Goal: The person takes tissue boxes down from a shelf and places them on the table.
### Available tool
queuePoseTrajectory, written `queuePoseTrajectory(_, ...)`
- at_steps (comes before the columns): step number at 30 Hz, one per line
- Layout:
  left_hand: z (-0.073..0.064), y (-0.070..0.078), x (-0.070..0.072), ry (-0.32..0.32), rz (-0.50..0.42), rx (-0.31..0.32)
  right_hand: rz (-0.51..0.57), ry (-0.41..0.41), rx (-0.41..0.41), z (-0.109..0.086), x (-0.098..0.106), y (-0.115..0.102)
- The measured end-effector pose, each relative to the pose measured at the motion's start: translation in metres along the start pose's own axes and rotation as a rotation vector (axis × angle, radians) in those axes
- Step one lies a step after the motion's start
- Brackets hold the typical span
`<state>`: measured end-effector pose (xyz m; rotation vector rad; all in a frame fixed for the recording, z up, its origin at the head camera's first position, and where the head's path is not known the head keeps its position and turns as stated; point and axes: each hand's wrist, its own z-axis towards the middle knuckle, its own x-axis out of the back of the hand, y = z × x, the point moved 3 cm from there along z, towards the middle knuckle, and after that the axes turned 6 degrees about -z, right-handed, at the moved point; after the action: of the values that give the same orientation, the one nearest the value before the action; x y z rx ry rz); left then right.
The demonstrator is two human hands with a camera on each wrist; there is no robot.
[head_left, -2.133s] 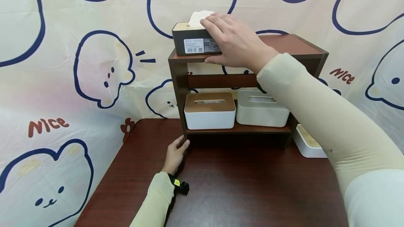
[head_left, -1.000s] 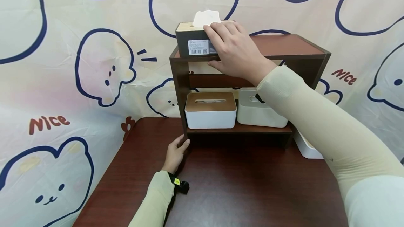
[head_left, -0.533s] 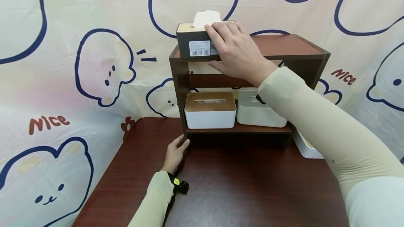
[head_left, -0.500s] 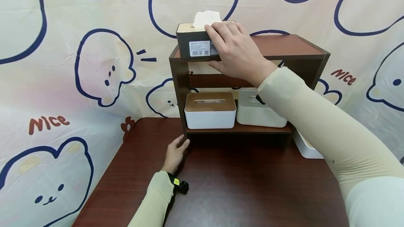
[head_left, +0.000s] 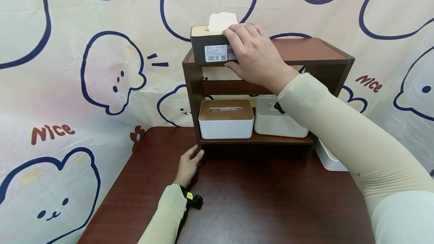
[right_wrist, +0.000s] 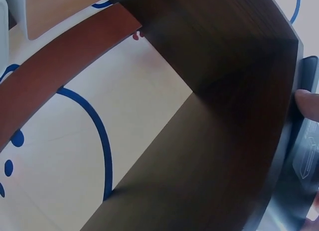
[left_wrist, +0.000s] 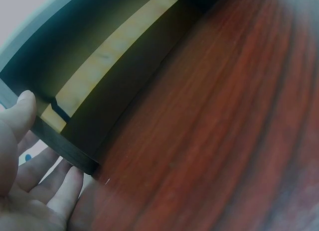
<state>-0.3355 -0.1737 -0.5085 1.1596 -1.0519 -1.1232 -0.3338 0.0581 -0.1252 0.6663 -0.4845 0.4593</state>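
A black tissue box [head_left: 202,49] with a pale wooden lid and a white tissue [head_left: 222,21] sticking up sits at the top left front of a brown two-tier shelf [head_left: 315,49]. My right hand [head_left: 259,57] grips the box's right part, fingers over the lid and thumb low on the labelled front. In the right wrist view the thumb [right_wrist: 308,105] shows against the box at the shelf's edge. My left hand [head_left: 186,165] holds the foot of the shelf's left side panel [left_wrist: 70,150], thumb on the inner side and fingers outside.
On the lower tier stand a white tissue box [head_left: 225,128] with a brown lid and a pale green tissue box [head_left: 281,123]. Another white box [head_left: 330,161] is on the dark wooden table [head_left: 264,199] at right, partly behind my sleeve. A patterned cloth [head_left: 112,10] hangs behind.
The black tissue box has shifted a little right and forward to the shelf's front edge, my right hand moving with it. The left hand stays in place.
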Motion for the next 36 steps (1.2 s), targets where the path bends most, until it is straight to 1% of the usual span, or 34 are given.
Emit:
queuePoseTrajectory(5, 0.0, 0.0, 0.0, 0.0, -0.005, 0.002, 0.01, -0.005, -0.009, 0.0, 0.002, -0.001)
queuePoseTrajectory(12, 0.001, 0.001, -0.001, -0.01, -0.016, -0.015, 0.008, -0.043, -0.039, 0.002, 0.006, -0.001)
queuePoseTrajectory(18, 0.001, 0.0, -0.001, -0.01, -0.022, 0.003, 0.002, -0.042, -0.029, 0.0, 0.008, 0.0)
queuePoseTrajectory(24, -0.001, 0.008, -0.001, -0.027, -0.022, 0.031, -0.003, -0.051, -0.012, -0.001, 0.01, -0.001)
queuePoseTrajectory(31, 0.001, 0.0, -0.001, -0.014, -0.032, 0.024, -0.015, -0.033, 0.003, -0.002, 0.014, -0.005)
queuePoseTrajectory(36, 0.0, -0.001, 0.0, -0.001, -0.029, -0.001, -0.033, -0.021, 0.001, -0.005, 0.016, -0.008)
